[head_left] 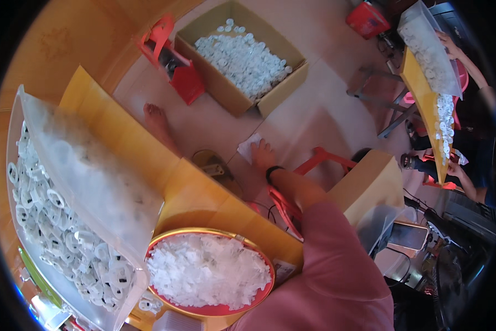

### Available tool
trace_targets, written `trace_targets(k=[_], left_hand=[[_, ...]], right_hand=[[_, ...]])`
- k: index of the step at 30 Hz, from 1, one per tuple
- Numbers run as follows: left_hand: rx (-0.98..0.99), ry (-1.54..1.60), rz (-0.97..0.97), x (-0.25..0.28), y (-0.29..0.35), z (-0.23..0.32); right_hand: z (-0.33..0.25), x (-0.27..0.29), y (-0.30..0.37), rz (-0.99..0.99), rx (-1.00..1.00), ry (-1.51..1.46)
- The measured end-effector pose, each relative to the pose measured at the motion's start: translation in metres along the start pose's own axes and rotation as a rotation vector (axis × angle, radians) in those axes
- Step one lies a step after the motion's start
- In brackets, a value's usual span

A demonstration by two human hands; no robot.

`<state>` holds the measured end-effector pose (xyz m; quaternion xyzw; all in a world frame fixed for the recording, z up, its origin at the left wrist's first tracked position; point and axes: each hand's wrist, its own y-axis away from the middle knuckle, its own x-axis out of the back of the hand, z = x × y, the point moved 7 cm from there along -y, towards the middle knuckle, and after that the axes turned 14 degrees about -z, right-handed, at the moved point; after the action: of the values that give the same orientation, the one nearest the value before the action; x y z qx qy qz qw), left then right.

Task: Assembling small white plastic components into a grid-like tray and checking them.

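Note:
Neither of my hands shows in the head view. A pink-clothed limb (336,265) rises from the lower edge. It ends in what looks like my bare foot (262,155), with a black band around it, resting on a white scrap (248,147) on the floor. A second bare foot (157,119) pokes out past the far edge of the yellow table (204,193). On the table stands a round red tray (262,298) heaped with small white plastic pieces.
A clear bin (66,220) of white ring-shaped parts fills the table's left. An open cardboard box (278,91) of white parts and a red tool (173,58) sit on the floor. Another person's hands (456,168) work at a yellow table (424,105) on the right.

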<state>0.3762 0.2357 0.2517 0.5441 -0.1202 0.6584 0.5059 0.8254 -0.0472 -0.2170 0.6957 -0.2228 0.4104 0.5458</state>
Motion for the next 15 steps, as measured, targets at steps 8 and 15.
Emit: trace_targets(k=[8, 15], left_hand=[[-0.233, 0.158, -0.009, -0.054, -0.079, 0.002], [-0.321, 0.212, -0.022, -0.064, -0.103, 0.010]], right_hand=[[-0.014, -0.021, -0.003, -0.020, -0.007, 0.054], [-0.020, -0.031, -0.008, -0.028, 0.017, 0.050]])
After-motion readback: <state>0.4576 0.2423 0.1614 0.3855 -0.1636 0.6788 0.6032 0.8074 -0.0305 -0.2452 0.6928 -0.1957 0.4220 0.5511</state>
